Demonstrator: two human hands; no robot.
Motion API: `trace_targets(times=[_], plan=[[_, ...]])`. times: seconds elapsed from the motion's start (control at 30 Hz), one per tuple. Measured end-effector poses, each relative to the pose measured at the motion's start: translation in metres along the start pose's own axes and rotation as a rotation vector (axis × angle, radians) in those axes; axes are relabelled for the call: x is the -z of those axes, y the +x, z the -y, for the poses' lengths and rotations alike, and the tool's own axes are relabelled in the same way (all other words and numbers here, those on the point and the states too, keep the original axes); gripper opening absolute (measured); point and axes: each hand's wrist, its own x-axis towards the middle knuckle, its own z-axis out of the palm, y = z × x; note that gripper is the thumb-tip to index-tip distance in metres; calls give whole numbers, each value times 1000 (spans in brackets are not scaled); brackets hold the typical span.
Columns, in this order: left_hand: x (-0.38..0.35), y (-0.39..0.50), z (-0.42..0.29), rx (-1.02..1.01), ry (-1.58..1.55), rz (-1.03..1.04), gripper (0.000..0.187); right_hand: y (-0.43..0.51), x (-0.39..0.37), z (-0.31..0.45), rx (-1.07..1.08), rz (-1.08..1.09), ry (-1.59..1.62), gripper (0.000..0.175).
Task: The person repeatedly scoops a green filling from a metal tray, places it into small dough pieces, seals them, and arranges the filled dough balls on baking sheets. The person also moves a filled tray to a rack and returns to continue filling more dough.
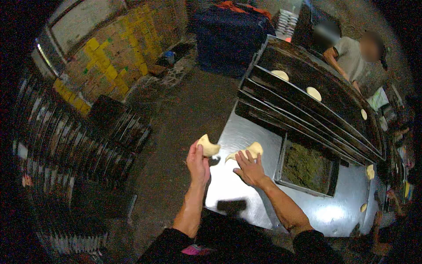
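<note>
My left hand (198, 165) is closed around a curved, crescent-shaped piece of pale dough (208, 147), raised at the left edge of the metal table (260, 123). On the tabletop, the spread fingers of my right hand (251, 170) rest on the near side of a second, irregular piece of dough (254, 150), whose thin tip points left. Right of that hand stands a rectangular metal pan (306, 191) with a crumbly green filling (301, 166) in it. Flat dough rounds (314, 94) lie on the top one of several stacked dark trays (290, 62) behind the pan.
Small dough pieces (370, 172) lie at the table's right side. Another person (352, 59) stands beyond the trays. Racks of dark trays (72, 142) line the left side. A large dark blue covered object (229, 39) and yellow-marked stacks (108, 62) stand farther back.
</note>
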Motion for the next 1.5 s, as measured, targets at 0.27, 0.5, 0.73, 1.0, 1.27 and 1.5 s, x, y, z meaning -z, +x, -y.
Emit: trace_targets(times=[0.27,0.5,0.73,1.0,1.27,1.5], plan=[[-7,-6,-57,97,414,397,29,7,100,59,-125,-479,1120,36],[-60,-78,6,-284,621,317,33,-50,107,86,-466,-830,1178,38],[-55,-101,42,815,30,470,31,-136,53,38,-174,-547,189,23],[-58,-66,75,722,465,506,22,-210,11,-213,-515,-305,59,32],[-126,-82,93,693,244,568,22,-225,-14,-274,-405,118,-31,22],[-212,-122,172,714,384,633,28,-237,61,-255,-720,-469,1342,25]])
